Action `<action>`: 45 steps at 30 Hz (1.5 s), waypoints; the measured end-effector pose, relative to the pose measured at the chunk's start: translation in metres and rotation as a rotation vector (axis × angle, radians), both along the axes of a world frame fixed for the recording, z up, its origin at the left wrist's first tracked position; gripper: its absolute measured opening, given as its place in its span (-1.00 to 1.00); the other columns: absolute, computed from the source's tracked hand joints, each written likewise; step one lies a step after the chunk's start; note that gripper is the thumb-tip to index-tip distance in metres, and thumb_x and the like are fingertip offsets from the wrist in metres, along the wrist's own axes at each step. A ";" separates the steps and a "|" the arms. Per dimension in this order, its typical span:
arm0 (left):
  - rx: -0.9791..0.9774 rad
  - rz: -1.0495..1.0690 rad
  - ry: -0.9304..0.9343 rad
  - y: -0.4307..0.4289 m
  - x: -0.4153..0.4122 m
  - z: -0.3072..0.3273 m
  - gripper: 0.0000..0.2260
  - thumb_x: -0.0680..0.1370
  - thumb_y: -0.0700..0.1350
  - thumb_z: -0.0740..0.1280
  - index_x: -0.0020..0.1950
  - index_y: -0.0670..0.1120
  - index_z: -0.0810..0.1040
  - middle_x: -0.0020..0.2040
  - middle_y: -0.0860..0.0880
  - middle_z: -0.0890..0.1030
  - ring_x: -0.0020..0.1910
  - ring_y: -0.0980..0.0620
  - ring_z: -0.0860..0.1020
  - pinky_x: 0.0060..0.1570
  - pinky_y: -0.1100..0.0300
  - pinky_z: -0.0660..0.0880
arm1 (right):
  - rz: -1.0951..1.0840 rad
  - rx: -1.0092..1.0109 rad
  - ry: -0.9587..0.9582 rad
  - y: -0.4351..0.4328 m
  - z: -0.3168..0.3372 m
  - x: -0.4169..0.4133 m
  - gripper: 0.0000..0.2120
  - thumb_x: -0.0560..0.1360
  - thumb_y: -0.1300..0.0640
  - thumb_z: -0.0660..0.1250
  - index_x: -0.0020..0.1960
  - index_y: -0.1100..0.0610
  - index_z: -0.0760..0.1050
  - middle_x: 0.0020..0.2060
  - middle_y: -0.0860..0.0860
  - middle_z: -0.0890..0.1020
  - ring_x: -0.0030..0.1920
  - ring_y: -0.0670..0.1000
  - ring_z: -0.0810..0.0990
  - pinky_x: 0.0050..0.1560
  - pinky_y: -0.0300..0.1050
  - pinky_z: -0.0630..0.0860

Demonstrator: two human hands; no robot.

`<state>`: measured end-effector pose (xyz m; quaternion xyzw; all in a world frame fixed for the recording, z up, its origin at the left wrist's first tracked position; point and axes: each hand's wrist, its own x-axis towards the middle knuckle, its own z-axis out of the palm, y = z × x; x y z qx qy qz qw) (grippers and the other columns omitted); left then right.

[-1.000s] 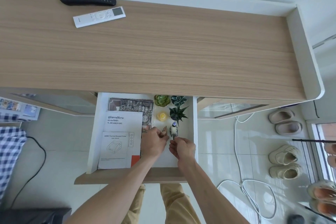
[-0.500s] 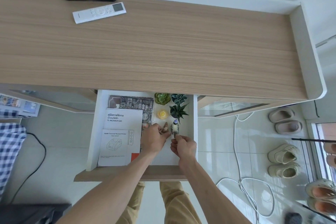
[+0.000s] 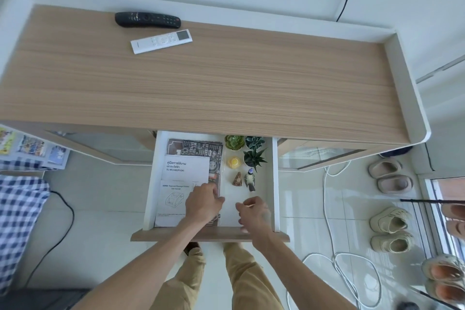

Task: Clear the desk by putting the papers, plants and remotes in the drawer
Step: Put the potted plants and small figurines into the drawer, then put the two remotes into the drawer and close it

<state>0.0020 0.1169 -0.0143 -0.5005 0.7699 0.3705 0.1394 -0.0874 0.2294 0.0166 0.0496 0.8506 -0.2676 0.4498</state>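
The white drawer (image 3: 274,184) is pulled out under the wooden desk (image 3: 226,88). Inside lie white manuals (image 3: 183,171) over a dark menu sheet (image 3: 201,148) on the left. On the right stand three small succulent plants (image 3: 254,157), a yellow ornament (image 3: 234,161), a brown figurine (image 3: 237,179) and a bird figurine (image 3: 250,180). A black remote (image 3: 147,19) and a white remote (image 3: 161,41) lie at the desk's far left. My left hand (image 3: 202,205) hovers over the papers, fingers loosely curled, empty. My right hand (image 3: 253,214) is near the drawer front, empty.
Several pairs of shoes and slippers (image 3: 390,229) line the floor at right. A white cable (image 3: 334,246) loops across the tiles. A checked blue cloth (image 3: 17,224) and a black cable (image 3: 63,224) lie at left. The desk has a raised white rim (image 3: 407,88).
Both hands have let go of the brown figurine and the bird figurine and drawn back toward the drawer front. The two figurines now stand free in the drawer.
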 end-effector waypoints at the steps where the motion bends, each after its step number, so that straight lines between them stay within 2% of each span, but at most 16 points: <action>1: -0.016 -0.026 0.002 -0.003 0.005 0.004 -0.87 0.46 0.04 0.42 -0.11 0.01 0.62 -0.17 0.04 0.67 -0.16 -0.03 0.64 -0.17 0.08 0.60 | 0.058 -0.001 0.015 -0.005 0.004 0.002 -0.80 0.44 0.03 0.35 0.04 0.06 0.49 -0.12 0.09 0.66 -0.23 0.08 0.69 -0.09 0.12 0.67; 5: -0.091 -0.126 0.011 -0.024 0.025 0.018 -0.73 0.52 0.07 0.38 0.16 -0.01 0.60 0.00 0.01 0.69 -0.03 -0.03 0.64 -0.11 0.11 0.57 | 0.342 -0.020 0.152 -0.040 0.024 0.006 -0.82 0.44 -0.02 0.36 -0.02 0.05 0.54 -0.13 0.01 0.65 -0.13 0.02 0.62 -0.07 -0.03 0.61; 8: -0.145 -0.139 0.035 -0.048 0.034 0.036 -0.69 0.55 0.05 0.36 0.24 -0.04 0.57 0.09 -0.02 0.67 0.06 -0.04 0.62 -0.03 0.10 0.54 | 0.507 -0.031 0.259 -0.073 0.042 0.005 -0.81 0.47 -0.01 0.32 0.01 0.06 0.54 -0.11 0.01 0.62 -0.11 0.04 0.60 -0.05 -0.01 0.61; 10: -0.173 -0.128 0.053 -0.068 0.037 0.051 -0.69 0.55 0.05 0.36 0.24 -0.05 0.57 0.08 -0.01 0.67 0.08 -0.04 0.61 -0.01 0.11 0.53 | 0.600 -0.021 0.304 -0.095 0.053 0.002 -0.80 0.48 -0.01 0.28 0.04 0.05 0.51 -0.07 0.03 0.60 -0.10 0.06 0.61 -0.04 0.01 0.62; 14: -0.252 -0.087 0.114 -0.121 0.037 0.087 -0.79 0.54 0.01 0.37 0.09 -0.07 0.61 0.01 -0.02 0.68 -0.03 -0.05 0.63 -0.16 0.15 0.47 | 0.707 -0.065 0.394 -0.148 0.074 -0.009 -0.77 0.51 0.04 0.26 0.13 0.08 0.52 0.02 0.05 0.63 -0.06 0.07 0.64 0.00 0.04 0.64; 17: -0.316 -0.045 0.124 -0.170 0.033 0.116 -0.86 0.53 -0.05 0.36 0.04 -0.05 0.62 -0.05 -0.01 0.66 -0.07 -0.05 0.61 -0.17 0.16 0.46 | 0.757 -0.099 0.429 -0.193 0.091 -0.021 -0.72 0.54 0.02 0.28 0.21 0.09 0.49 0.12 0.07 0.60 0.01 0.08 0.63 0.07 0.04 0.61; 23: -0.413 0.002 0.111 -0.260 0.011 0.149 -0.95 0.49 -0.06 0.32 -0.16 0.00 0.52 -0.08 -0.04 0.64 -0.10 -0.12 0.60 -0.18 0.12 0.49 | 0.803 -0.180 0.545 -0.278 0.114 -0.051 -0.73 0.50 -0.01 0.30 0.15 0.09 0.51 0.13 0.12 0.59 0.09 0.13 0.58 0.14 -0.02 0.53; 25: -0.429 0.023 0.097 -0.286 0.003 0.152 -0.94 0.48 -0.06 0.33 -0.11 0.00 0.57 -0.03 -0.05 0.65 -0.02 -0.16 0.61 -0.11 0.10 0.53 | 0.837 -0.193 0.556 -0.309 0.116 -0.057 -0.71 0.50 0.00 0.29 0.17 0.08 0.50 0.17 0.12 0.57 0.15 0.15 0.55 0.17 -0.05 0.49; 28: -0.456 0.054 0.064 -0.323 -0.006 0.149 -0.82 0.49 -0.06 0.32 0.08 0.01 0.60 0.06 -0.04 0.64 0.07 -0.14 0.59 -0.01 0.08 0.53 | 0.919 -0.232 0.595 -0.355 0.111 -0.063 -0.69 0.52 0.03 0.26 0.22 0.10 0.47 0.22 0.11 0.54 0.23 0.14 0.49 0.18 -0.06 0.42; 30: -0.475 0.050 0.031 -0.348 -0.011 0.144 -0.79 0.50 -0.07 0.31 0.12 0.01 0.58 0.09 -0.05 0.62 0.07 -0.14 0.58 -0.01 0.07 0.53 | 0.947 -0.256 0.605 -0.386 0.102 -0.066 -0.66 0.54 0.05 0.26 0.29 0.11 0.42 0.27 0.09 0.48 0.27 0.15 0.46 0.22 -0.02 0.41; 34: -0.509 0.043 -0.005 -0.388 -0.018 0.131 -0.84 0.52 -0.12 0.28 0.05 0.02 0.58 0.04 -0.05 0.63 0.03 -0.14 0.58 -0.04 0.03 0.56 | 1.130 -0.260 0.646 -0.433 0.077 -0.066 -0.52 0.58 0.03 0.26 0.45 0.10 0.27 0.45 0.08 0.29 0.41 0.17 0.30 0.37 0.10 0.35; 36: -0.522 0.035 -0.008 -0.402 -0.020 0.127 -0.84 0.51 -0.14 0.26 0.04 0.01 0.58 0.02 -0.05 0.63 0.03 -0.15 0.58 -0.04 0.00 0.56 | 1.242 -0.237 0.643 -0.447 0.063 -0.066 -0.43 0.59 -0.04 0.24 0.52 0.07 0.15 0.56 0.06 0.12 0.52 0.19 0.12 0.47 0.18 0.20; 39: -0.519 0.003 -0.001 -0.424 -0.030 0.122 -0.86 0.51 -0.17 0.25 -0.01 -0.02 0.57 -0.01 -0.07 0.63 0.02 -0.17 0.57 -0.06 0.01 0.55 | 1.376 -0.228 0.713 -0.463 0.039 -0.072 -0.34 0.61 -0.15 0.15 0.59 0.02 -0.04 0.60 0.00 -0.06 0.58 0.18 -0.12 0.53 0.29 -0.11; 42: -0.525 -0.068 -0.013 -0.442 -0.042 0.120 -0.92 0.49 -0.21 0.25 -0.17 -0.04 0.45 -0.11 -0.06 0.57 -0.01 -0.20 0.56 -0.17 0.03 0.51 | 1.435 -0.259 0.782 -0.467 0.022 -0.082 -0.32 0.61 -0.18 0.11 0.59 0.01 -0.11 0.60 -0.02 -0.06 0.58 0.18 -0.18 0.47 0.37 -0.27; 44: -0.548 -0.122 -0.034 -0.454 -0.053 0.117 -0.91 0.49 -0.20 0.25 -0.03 -0.07 0.49 -0.03 -0.08 0.57 0.04 -0.20 0.56 -0.12 0.00 0.52 | 1.427 -0.307 0.787 -0.460 0.017 -0.089 -0.33 0.61 -0.18 0.12 0.59 0.04 -0.06 0.59 -0.04 0.04 0.58 0.18 -0.12 0.45 0.42 -0.25; 45: -0.558 -0.148 -0.042 -0.459 -0.058 0.114 -0.79 0.50 -0.19 0.26 0.12 -0.06 0.51 0.07 -0.08 0.57 0.10 -0.19 0.55 -0.06 -0.02 0.53 | 1.417 -0.344 0.794 -0.454 0.017 -0.093 -0.35 0.60 -0.18 0.13 0.57 0.06 0.02 0.57 -0.03 0.13 0.58 0.18 -0.05 0.45 0.44 -0.21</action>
